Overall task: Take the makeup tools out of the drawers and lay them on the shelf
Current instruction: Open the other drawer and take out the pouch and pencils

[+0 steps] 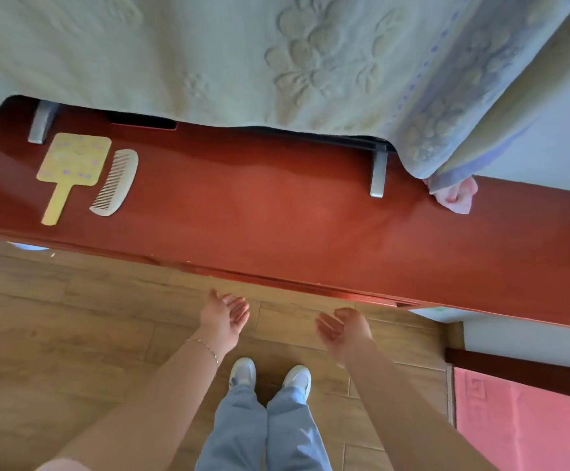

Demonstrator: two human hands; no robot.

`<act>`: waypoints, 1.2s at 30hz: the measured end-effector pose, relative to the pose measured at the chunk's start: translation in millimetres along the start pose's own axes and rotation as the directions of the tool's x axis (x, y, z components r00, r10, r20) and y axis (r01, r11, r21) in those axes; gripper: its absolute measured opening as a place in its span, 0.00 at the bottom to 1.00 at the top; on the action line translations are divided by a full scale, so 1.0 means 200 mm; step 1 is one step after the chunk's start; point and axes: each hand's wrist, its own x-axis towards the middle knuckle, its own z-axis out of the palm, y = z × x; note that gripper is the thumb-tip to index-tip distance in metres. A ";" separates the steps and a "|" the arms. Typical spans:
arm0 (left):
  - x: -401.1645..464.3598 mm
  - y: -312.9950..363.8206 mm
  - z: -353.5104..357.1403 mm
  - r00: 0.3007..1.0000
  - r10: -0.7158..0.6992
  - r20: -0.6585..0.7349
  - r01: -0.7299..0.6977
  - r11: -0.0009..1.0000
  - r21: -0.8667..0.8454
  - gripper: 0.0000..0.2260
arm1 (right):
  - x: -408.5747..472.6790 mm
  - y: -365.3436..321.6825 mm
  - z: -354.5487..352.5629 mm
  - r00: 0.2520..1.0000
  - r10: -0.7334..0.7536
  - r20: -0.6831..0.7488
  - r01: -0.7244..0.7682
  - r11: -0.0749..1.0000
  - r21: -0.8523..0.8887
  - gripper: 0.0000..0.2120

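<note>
A long red-brown wooden shelf (277,212) runs across the view. On its left end lie a yellow hand mirror (69,168), face down with the handle toward me, and a pale comb (115,183) just to its right. My left hand (224,317) and my right hand (343,329) hover below the shelf's front edge, palms up, fingers apart, both holding nothing. The drawers are hidden under the shelf's front edge.
A pale embossed cloth (243,56) drapes over something standing on the shelf on two grey metal feet (378,175). A pink cloth corner (455,197) lies at the right. Wooden floor, my white shoes (270,377) and a pink mat (528,423) are below.
</note>
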 end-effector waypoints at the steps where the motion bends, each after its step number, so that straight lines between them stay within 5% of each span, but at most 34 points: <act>1: 0.04 0.00 0.02 1.000 -0.012 0.006 0.012 0.999 -0.042 0.25 | 0.05 -0.02 0.01 1.000 -0.006 -0.005 0.006 0.997 0.071 0.07; 10: 0.18 0.01 0.09 0.997 0.035 0.074 -0.016 0.971 -0.239 0.21 | 0.25 -0.08 -0.05 0.992 -0.061 0.109 0.028 0.960 0.279 0.12; 25: 0.04 -0.19 -0.36 0.994 -0.110 0.002 0.108 0.978 -0.178 0.14 | 0.02 0.32 -0.34 0.996 0.042 -0.080 -0.030 0.988 0.153 0.10; 36: -0.08 -0.34 -0.57 0.994 -0.105 -0.042 0.099 0.987 -0.125 0.13 | -0.17 0.49 -0.46 0.999 -0.038 -0.014 0.039 0.994 0.105 0.11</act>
